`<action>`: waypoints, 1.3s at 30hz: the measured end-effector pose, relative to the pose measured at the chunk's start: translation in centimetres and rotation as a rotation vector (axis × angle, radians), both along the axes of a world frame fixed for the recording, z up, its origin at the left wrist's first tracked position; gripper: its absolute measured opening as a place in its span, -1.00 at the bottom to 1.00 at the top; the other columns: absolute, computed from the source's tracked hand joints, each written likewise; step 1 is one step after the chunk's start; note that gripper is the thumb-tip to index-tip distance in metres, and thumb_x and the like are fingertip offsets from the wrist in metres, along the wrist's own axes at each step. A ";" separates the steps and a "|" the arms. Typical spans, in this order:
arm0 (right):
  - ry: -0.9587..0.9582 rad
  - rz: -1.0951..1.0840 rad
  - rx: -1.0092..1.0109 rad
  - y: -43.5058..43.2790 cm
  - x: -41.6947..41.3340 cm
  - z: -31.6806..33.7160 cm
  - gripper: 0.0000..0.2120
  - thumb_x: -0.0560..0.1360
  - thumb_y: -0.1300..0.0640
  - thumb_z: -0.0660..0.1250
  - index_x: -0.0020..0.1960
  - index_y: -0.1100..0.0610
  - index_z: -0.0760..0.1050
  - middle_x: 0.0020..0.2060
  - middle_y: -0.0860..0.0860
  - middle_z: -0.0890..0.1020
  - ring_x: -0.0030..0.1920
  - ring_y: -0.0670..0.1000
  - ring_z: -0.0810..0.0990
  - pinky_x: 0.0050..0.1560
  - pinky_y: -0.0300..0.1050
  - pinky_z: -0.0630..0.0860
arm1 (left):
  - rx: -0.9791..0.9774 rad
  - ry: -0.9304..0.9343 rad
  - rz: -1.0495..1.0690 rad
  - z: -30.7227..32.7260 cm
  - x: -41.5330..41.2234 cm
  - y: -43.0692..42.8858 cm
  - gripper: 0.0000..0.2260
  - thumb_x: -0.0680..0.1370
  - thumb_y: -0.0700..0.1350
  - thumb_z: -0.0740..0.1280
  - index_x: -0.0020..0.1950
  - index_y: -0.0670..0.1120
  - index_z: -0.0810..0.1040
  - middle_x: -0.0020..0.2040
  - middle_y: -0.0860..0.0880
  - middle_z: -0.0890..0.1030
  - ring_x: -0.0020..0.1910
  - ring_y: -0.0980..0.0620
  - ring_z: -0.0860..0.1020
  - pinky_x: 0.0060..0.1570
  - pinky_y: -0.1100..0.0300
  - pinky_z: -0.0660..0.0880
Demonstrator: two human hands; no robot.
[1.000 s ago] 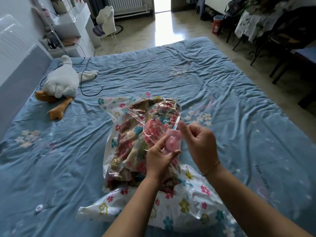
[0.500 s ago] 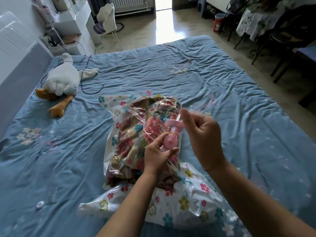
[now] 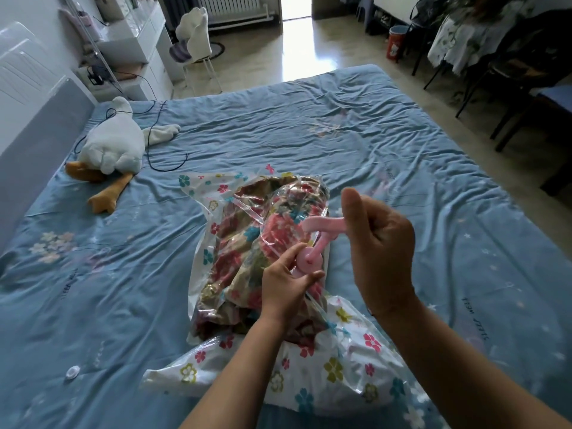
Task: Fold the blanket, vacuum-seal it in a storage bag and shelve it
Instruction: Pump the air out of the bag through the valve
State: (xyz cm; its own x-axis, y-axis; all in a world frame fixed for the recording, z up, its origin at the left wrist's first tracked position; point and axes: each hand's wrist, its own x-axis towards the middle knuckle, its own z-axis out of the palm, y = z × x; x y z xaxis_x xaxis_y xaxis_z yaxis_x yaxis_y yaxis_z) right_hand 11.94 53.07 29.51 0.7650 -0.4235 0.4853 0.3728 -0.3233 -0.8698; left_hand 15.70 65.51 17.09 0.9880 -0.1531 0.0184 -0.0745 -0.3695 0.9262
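A clear storage bag printed with coloured flowers lies on the blue bed, with the folded floral blanket inside it. A round pink valve sits on the bag's upper face. My left hand pinches the valve's base through the plastic. My right hand grips the pink valve cap, lifted up and still joined to the valve by a thin pink strap.
A white plush goose and a black cable lie at the bed's far left by the grey headboard. A small white disc lies on the sheet at left. Chairs and a covered table stand beyond the bed's right side.
My right hand has pulled the pink cap up off the valve and raised it to the right. My left hand has stayed on the valve's base.
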 end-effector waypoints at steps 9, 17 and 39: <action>0.419 0.019 -0.174 -0.3 0.5 -6.9 -0.42 0.49 -0.37 0.19 -0.45 0.07 0.32 -0.56 -0.06 0.42 -0.51 -0.06 0.35 -0.44 -0.09 0.31 | -0.023 -0.004 -0.001 0.2 -0.8 -0.3 -0.53 0.32 -0.09 0.59 0.20 0.05 0.60 0.06 0.13 0.68 0.05 0.22 0.63 0.10 0.12 0.59; 0.137 -0.002 -0.156 0.8 -1.1 -5.3 -0.55 0.52 -0.24 0.24 -0.41 -0.10 0.17 -0.58 -0.12 0.27 -0.54 -0.17 0.31 -0.48 -0.36 0.23 | 0.015 -0.009 -0.004 -0.4 -1.0 0.1 -0.56 0.33 -0.11 0.59 0.18 -0.01 0.62 0.00 0.13 0.69 -0.02 0.17 0.66 0.00 0.28 0.58; 0.073 0.115 0.078 0.8 0.5 -0.9 -0.53 0.49 -0.08 0.39 -0.44 0.05 0.24 -0.59 -0.07 0.31 -0.53 -0.14 0.28 -0.48 -0.25 0.25 | 0.013 -0.030 -0.007 0.5 0.0 0.8 -0.45 0.31 -0.06 0.60 0.28 -0.04 0.56 0.10 0.04 0.68 -0.01 0.13 0.66 0.07 0.20 0.58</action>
State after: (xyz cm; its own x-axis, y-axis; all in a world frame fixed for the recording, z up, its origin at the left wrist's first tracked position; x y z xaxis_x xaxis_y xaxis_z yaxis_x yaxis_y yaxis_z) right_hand 12.41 53.85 28.58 0.8426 -0.3650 0.3958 0.3385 -0.2125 -0.9166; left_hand 15.73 66.27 17.57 0.9859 -0.1609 0.0462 -0.1053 -0.3812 0.9185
